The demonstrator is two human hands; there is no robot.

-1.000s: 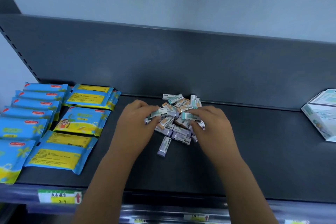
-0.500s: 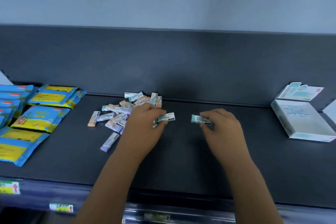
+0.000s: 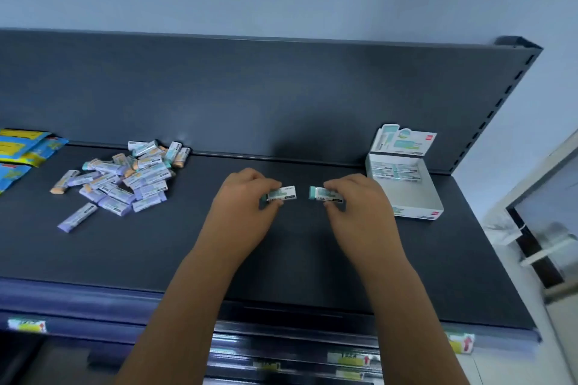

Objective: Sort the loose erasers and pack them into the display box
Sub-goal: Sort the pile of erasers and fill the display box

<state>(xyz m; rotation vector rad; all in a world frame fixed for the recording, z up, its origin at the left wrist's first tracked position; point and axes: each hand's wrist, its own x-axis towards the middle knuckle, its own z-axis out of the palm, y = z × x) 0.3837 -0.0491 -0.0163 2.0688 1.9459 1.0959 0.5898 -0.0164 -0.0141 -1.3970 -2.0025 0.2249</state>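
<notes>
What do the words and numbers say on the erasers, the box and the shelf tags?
Nothing here reads clearly.
First eraser in the left hand: print too blurred.
Second eraser in the right hand: print too blurred.
Eraser pile: too small.
Display box: red logo and print too small.
Price tags: red arrows show, numbers blurred.
Packets: unreadable.

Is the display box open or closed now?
Open. The display box has its lid flap standing up behind, and some erasers lie inside.
</notes>
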